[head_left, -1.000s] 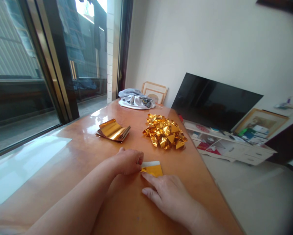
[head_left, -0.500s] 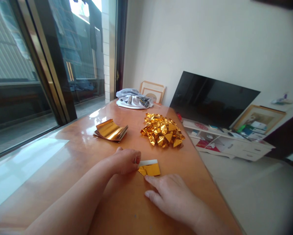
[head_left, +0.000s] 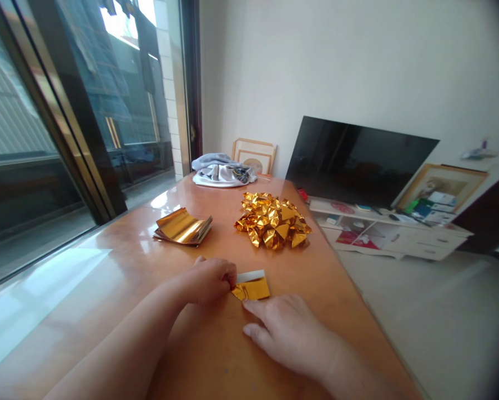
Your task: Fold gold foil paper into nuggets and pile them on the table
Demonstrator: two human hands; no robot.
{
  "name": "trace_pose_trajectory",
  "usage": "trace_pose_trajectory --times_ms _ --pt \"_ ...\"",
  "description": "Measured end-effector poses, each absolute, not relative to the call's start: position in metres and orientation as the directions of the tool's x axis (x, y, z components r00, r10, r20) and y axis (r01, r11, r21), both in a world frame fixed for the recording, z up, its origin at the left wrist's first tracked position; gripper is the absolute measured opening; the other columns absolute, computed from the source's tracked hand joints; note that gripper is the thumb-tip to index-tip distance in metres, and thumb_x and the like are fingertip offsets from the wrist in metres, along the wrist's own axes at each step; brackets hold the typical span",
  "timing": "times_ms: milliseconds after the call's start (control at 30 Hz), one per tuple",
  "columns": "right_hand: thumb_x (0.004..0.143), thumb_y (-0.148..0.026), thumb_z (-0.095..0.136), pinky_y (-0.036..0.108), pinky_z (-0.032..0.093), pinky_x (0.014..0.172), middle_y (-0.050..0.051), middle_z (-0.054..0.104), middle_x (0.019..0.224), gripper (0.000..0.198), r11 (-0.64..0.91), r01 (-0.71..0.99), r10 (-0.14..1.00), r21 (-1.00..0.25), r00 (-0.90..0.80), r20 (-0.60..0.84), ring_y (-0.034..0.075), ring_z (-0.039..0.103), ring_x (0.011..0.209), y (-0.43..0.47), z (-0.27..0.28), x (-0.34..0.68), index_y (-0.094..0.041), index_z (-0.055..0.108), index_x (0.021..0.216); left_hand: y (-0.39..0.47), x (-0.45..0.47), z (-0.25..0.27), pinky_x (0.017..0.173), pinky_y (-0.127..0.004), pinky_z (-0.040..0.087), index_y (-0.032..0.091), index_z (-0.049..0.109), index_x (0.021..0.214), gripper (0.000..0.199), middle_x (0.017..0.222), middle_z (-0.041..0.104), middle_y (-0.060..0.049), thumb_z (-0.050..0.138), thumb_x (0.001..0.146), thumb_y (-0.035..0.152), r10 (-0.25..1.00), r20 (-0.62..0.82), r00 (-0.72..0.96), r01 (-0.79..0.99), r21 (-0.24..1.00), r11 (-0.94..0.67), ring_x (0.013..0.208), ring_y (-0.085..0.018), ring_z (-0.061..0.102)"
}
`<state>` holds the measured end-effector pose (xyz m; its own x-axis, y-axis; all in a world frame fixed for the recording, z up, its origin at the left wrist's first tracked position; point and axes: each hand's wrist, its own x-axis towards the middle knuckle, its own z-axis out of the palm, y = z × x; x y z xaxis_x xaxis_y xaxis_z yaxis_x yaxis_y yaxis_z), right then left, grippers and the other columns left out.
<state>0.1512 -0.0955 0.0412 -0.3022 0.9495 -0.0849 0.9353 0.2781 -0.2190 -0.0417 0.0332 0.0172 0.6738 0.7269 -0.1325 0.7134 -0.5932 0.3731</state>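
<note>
A small folded sheet of gold foil paper point(head_left: 252, 286) with a white strip along its far edge lies on the wooden table point(head_left: 216, 361). My left hand point(head_left: 210, 278) pinches its left corner with curled fingers. My right hand point(head_left: 288, 330) lies flat on the table just in front of the sheet, its fingertips touching the near edge. A stack of flat gold sheets point(head_left: 181, 226) sits further back on the left. A heap of folded gold pieces point(head_left: 272, 226) sits further back on the right.
A bundle of grey and white cloth point(head_left: 222, 171) lies at the table's far end, before a picture frame point(head_left: 254, 155). A glass sliding door point(head_left: 45, 139) runs along the left. To the right, a black television point(head_left: 357, 161) leans over a low white shelf point(head_left: 394, 239).
My hands and the folded sheet have hardly moved. The view has drifted a little, so everything sits slightly further left in the picture.
</note>
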Motion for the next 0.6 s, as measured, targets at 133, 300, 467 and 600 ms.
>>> trace_pose_trajectory --times_ms 133,300,467,600 --pt "0.091 -0.043 0.059 0.031 0.044 0.07 0.004 0.078 0.093 0.021 0.286 0.933 0.947 -0.219 -0.309 -0.081 0.026 0.072 0.084 -0.096 0.043 0.151 -0.028 0.073 0.098 0.04 -0.047 0.012 0.08 -0.027 0.044 0.027 0.072 0.091 0.027 0.092 0.074 0.003 0.052 0.078 0.017 0.708 -0.165 0.687 0.697 0.428 -0.576 0.084 -0.017 0.065" --pt "0.091 -0.044 0.059 0.032 0.045 0.073 0.005 0.078 0.096 0.023 0.289 0.93 0.945 -0.227 -0.315 -0.091 0.027 0.072 0.087 -0.097 0.043 0.152 -0.029 0.073 0.101 0.044 -0.052 0.009 0.076 -0.025 0.045 0.027 0.073 0.093 0.028 0.095 0.073 0.002 0.052 0.078 0.018 0.7 -0.183 0.69 0.684 0.481 -0.549 0.086 -0.017 0.064" --pt "0.091 -0.044 0.06 0.033 0.046 0.073 0.006 0.078 0.095 0.024 0.301 0.929 0.943 -0.217 -0.324 -0.079 0.028 0.072 0.086 -0.097 0.043 0.152 -0.027 0.072 0.102 0.037 -0.047 0.018 0.067 -0.025 0.043 0.026 0.071 0.094 0.02 0.09 0.071 0.001 0.058 0.082 0.036 0.719 -0.209 0.662 0.717 0.455 -0.528 0.08 -0.018 0.063" --pt "0.091 -0.044 0.06 0.034 0.046 0.074 0.006 0.078 0.097 0.023 0.303 0.927 0.94 -0.222 -0.329 -0.092 0.028 0.072 0.088 -0.096 0.044 0.152 -0.027 0.071 0.101 0.031 -0.041 0.023 0.062 -0.024 0.039 0.024 0.068 0.087 0.024 0.086 0.069 0.002 0.065 0.077 0.045 0.749 -0.193 0.633 0.746 0.411 -0.524 0.077 -0.017 0.061"
